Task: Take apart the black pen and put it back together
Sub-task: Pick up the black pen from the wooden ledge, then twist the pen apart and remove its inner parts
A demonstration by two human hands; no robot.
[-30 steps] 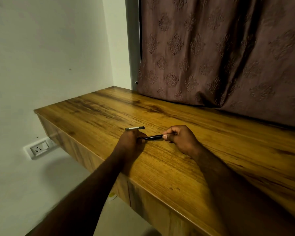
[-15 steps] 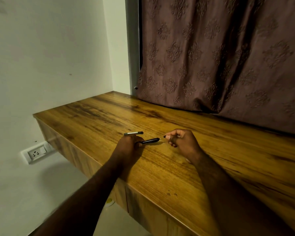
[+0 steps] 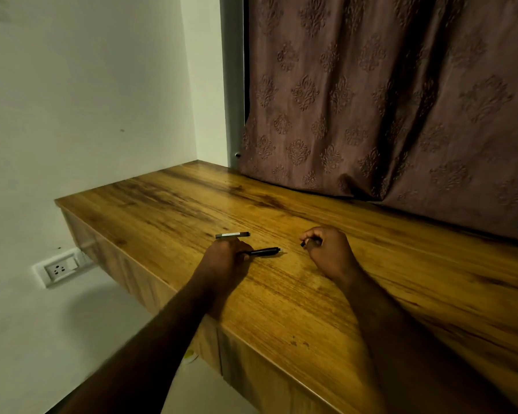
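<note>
Black pen body (image 3: 262, 252) sits in my left hand (image 3: 225, 256), just left of the frame's centre; my fingers close around its back end and the front end points right, low over the wooden desk (image 3: 296, 300). My right hand (image 3: 326, 249), a little to the right and apart from the body, pinches a small dark part (image 3: 303, 243); I cannot tell which part it is. Just above my left hand a grey piece (image 3: 232, 235) lies on the desk. I judge the taking apart is in progress. Next I should put the small part down where it cannot roll away.
</note>
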